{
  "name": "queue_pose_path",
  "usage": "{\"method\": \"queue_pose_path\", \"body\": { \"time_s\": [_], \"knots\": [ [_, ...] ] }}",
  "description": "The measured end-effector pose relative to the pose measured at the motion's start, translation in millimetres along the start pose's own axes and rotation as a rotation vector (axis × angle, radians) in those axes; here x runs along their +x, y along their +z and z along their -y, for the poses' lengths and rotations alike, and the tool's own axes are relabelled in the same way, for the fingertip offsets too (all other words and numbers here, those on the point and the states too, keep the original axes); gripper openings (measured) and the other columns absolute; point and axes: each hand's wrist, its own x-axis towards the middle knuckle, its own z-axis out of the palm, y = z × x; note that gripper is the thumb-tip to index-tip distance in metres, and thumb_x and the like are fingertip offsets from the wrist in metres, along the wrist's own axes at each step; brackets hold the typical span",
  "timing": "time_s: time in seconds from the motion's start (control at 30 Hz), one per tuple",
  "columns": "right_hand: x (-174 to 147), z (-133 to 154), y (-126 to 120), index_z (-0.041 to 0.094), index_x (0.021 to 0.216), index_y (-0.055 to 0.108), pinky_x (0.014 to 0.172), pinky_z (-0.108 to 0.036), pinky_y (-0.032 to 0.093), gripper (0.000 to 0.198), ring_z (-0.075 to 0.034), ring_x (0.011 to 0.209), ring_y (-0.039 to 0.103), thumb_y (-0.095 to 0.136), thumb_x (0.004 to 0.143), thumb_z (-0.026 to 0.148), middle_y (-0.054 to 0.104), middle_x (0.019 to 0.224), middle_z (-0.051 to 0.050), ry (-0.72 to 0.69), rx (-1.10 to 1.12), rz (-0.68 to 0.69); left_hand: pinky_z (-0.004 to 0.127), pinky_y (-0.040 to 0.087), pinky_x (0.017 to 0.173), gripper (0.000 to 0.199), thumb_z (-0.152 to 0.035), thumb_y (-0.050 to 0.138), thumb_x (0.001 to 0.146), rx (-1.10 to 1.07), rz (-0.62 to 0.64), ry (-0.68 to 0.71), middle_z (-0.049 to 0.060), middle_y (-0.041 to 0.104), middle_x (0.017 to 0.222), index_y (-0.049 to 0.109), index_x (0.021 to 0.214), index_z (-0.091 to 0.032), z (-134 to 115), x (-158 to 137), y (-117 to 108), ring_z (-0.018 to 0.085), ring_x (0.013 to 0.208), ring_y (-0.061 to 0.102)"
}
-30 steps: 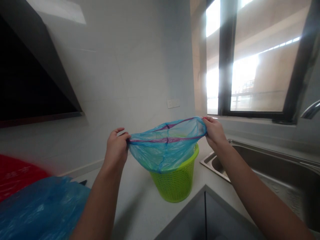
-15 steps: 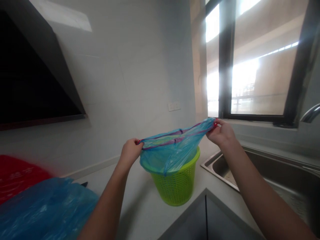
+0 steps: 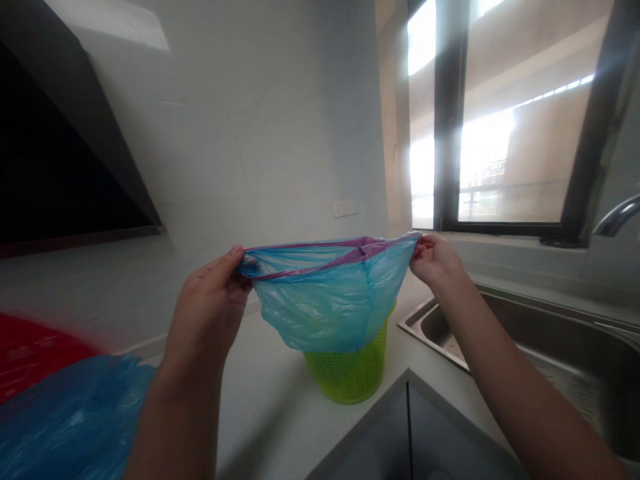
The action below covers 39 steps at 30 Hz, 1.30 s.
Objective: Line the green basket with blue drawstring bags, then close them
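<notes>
A thin blue plastic garbage bag (image 3: 320,307) with a purple band along its mouth is stretched between my two hands. My left hand (image 3: 217,287) is closed on the bag's left edge, with some fingers inside the opening. The right edge is pinched by my right hand (image 3: 436,260). Below and partly behind the bag stands a green plastic basket (image 3: 350,377) with perforated sides, upright on the counter. The bag hangs over the basket's front and covers most of its rim, so whether any of the bag sits inside is hidden.
A steel sink (image 3: 530,353) with a faucet (image 3: 617,217) lies to the right on the white counter (image 3: 270,393). Blue plastic (image 3: 75,413) and a red bag (image 3: 40,353) occupy the lower left. A dark range hood (image 3: 65,147) juts out above them.
My left hand has moved left and up, pulling the bag's mouth wider. The bag now hangs lower across the basket's front. My right hand has stayed nearly in place.
</notes>
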Motion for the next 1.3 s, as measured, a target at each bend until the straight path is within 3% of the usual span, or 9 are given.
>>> {"method": "queue_pose_path", "body": {
  "time_s": [0.17, 0.33, 0.43, 0.5, 0.7, 0.9, 1.13, 1.3],
  "knots": [
    [-0.6, -3.0, -2.1, 0.021, 0.066, 0.038, 0.033, -0.011, 0.036, 0.023, -0.005, 0.036, 0.035, 0.049, 0.075, 0.002, 0.037, 0.049, 0.007, -0.002, 0.019, -0.013, 0.024, 0.05, 0.059, 0.026, -0.028, 0.077, 0.064, 0.043, -0.045, 0.029, 0.003, 0.069, 0.074, 0.073, 0.087, -0.016, 23.3, 8.0, 6.4, 0.014, 0.065, 0.061],
    [-2.9, 1.7, -0.1, 0.018, 0.072, 0.046, 0.033, -0.011, 0.037, 0.016, -0.004, 0.035, 0.037, 0.045, 0.073, 0.002, 0.042, 0.049, 0.006, -0.045, 0.092, -0.063, 0.025, 0.041, 0.052, 0.016, -0.026, 0.074, 0.061, 0.347, -0.009, -0.001, 0.002, 0.064, 0.062, 0.068, 0.073, -0.017, 41.8, 16.1, 2.3, 0.015, 0.055, 0.055],
    [-3.1, 1.3, 0.1, 0.015, 0.08, 0.052, 0.033, -0.009, 0.035, 0.018, -0.004, 0.035, 0.037, 0.044, 0.073, 0.001, 0.044, 0.049, 0.005, -0.035, 0.096, -0.069, 0.027, 0.039, 0.054, 0.013, -0.031, 0.07, 0.068, 0.584, 0.05, 0.041, 0.002, 0.064, 0.061, 0.067, 0.064, -0.019, 50.0, 17.6, -0.6, 0.017, 0.057, 0.054],
    [-2.9, -1.1, -0.3, 0.014, 0.083, 0.054, 0.033, -0.009, 0.033, 0.02, -0.004, 0.035, 0.037, 0.044, 0.073, 0.001, 0.044, 0.049, 0.006, -0.039, 0.069, -0.058, 0.027, 0.04, 0.057, 0.018, -0.035, 0.068, 0.073, 0.598, 0.097, 0.053, 0.001, 0.064, 0.062, 0.069, 0.065, -0.02, 52.8, 15.8, 0.9, 0.018, 0.061, 0.055],
    [-2.2, -12.6, -0.7, 0.016, 0.08, 0.053, 0.033, -0.011, 0.034, 0.017, -0.005, 0.037, 0.037, 0.046, 0.074, 0.002, 0.045, 0.05, 0.005, -0.045, 0.012, -0.05, 0.024, 0.045, 0.066, 0.011, -0.029, 0.071, 0.074, 0.078, 0.063, 0.015, 0.0, 0.067, 0.072, 0.074, 0.074, -0.018, 43.9, 3.9, 19.7, 0.015, 0.069, 0.056],
    [4.8, -23.6, -6.1, 0.019, 0.076, 0.044, 0.034, -0.013, 0.032, 0.022, -0.006, 0.039, 0.04, 0.037, 0.082, 0.0, 0.047, 0.057, 0.004, 0.038, -0.021, -0.134, 0.021, 0.052, 0.076, 0.013, -0.018, 0.062, 0.082, -0.587, 0.034, -0.266, -0.001, 0.066, 0.072, 0.066, 0.07, -0.017, 23.5, -1.2, 24.4, 0.01, 0.071, 0.061],
    [9.8, -33.3, -10.3, 0.019, 0.076, 0.042, 0.035, -0.014, 0.033, 0.025, -0.006, 0.039, 0.04, 0.032, 0.087, -0.001, 0.045, 0.056, 0.004, 0.08, -0.026, -0.159, 0.02, 0.055, 0.069, 0.016, -0.018, 0.067, 0.085, -0.749, -0.098, -0.295, -0.002, 0.066, 0.064, 0.063, 0.07, -0.017, 28.3, -1.3, 29.7, 0.01, 0.062, 0.064],
    [11.5, -31.2, -11.0, 0.02, 0.074, 0.038, 0.033, -0.014, 0.03, 0.023, -0.006, 0.038, 0.037, 0.034, 0.087, 0.002, 0.042, 0.054, 0.005, 0.07, -0.019, -0.155, 0.02, 0.056, 0.07, 0.016, -0.011, 0.057, 0.09, -0.79, -0.11, -0.394, -0.002, 0.069, 0.068, 0.068, 0.079, -0.015, 29.7, -2.1, 36.7, 0.009, 0.06, 0.064]
  ]
}}
